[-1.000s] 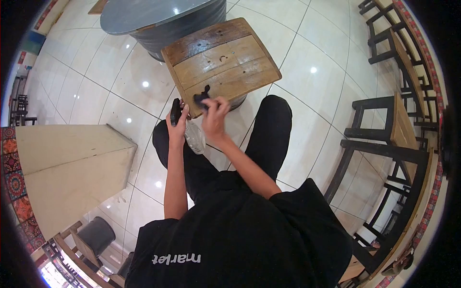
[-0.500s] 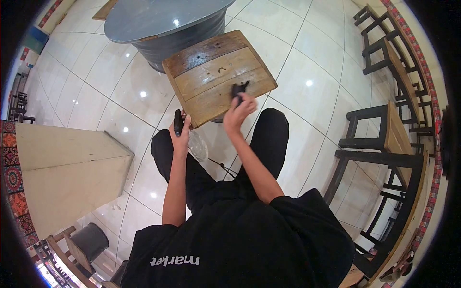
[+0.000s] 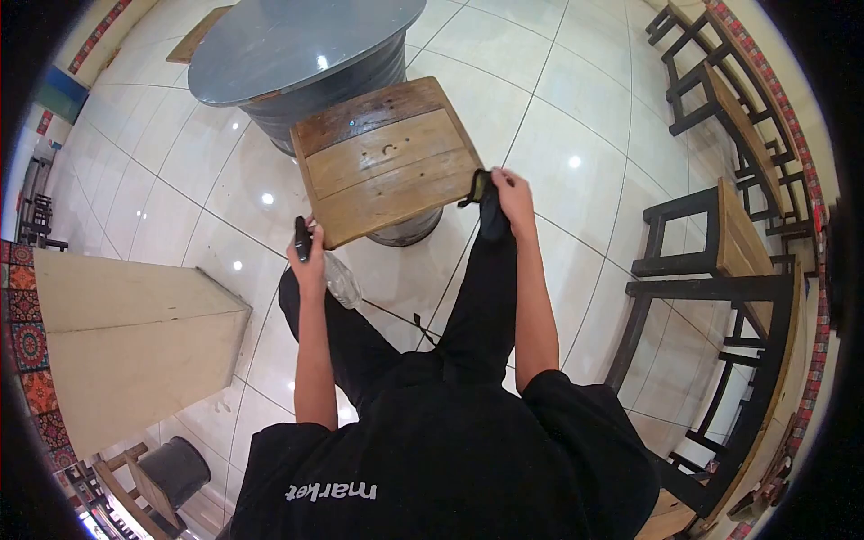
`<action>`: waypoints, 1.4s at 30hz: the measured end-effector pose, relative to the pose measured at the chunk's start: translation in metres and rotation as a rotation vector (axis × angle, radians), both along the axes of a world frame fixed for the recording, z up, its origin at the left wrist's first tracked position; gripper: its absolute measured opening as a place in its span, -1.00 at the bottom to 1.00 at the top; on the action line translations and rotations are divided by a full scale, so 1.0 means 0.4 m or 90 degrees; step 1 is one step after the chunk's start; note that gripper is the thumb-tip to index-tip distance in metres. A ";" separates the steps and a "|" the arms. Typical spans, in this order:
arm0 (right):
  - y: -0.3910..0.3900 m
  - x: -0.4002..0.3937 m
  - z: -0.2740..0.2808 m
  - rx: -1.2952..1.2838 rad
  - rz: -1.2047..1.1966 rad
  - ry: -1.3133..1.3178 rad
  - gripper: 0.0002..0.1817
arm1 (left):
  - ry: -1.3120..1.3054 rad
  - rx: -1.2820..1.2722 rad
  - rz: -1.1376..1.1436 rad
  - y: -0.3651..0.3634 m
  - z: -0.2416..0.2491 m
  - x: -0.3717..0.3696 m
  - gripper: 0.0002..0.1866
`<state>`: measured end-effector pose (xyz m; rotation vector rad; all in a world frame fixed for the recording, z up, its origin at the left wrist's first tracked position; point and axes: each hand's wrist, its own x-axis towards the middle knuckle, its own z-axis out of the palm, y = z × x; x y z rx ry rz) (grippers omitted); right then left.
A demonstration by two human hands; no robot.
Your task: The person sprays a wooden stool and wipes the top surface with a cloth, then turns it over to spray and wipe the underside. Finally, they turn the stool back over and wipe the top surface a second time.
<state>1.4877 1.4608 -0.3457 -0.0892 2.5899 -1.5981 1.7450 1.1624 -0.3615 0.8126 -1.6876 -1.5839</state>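
Note:
A square wooden seat top [image 3: 387,162] with planks of differing brown tones sits tilted in front of me on a round base [image 3: 407,229]. At its lower left corner, my left hand [image 3: 307,255] is closed round a clear bottle [image 3: 341,281] with a black top [image 3: 302,238]. Beside the right edge of the seat, my right hand [image 3: 514,202] grips a dark cloth [image 3: 490,207] that hangs down over my right knee. Part of the cloth touches or overlaps the seat's corner.
Beyond the seat stands a round grey table [image 3: 297,45] on a drum-like base. A beige boxy block [image 3: 135,333] is at the left, with a dark bin [image 3: 175,471] below it. Wooden benches [image 3: 742,234] with black frames line the right side.
My right hand has moved right with the cloth, off the seat's surface to its edge. My left hand and the bottle have shifted slightly left, and the seat appears further left and lower.

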 end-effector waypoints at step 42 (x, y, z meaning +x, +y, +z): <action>-0.101 0.354 0.005 -0.264 0.212 -0.395 -0.62 | -0.211 -0.249 -0.156 0.220 0.252 0.266 -0.79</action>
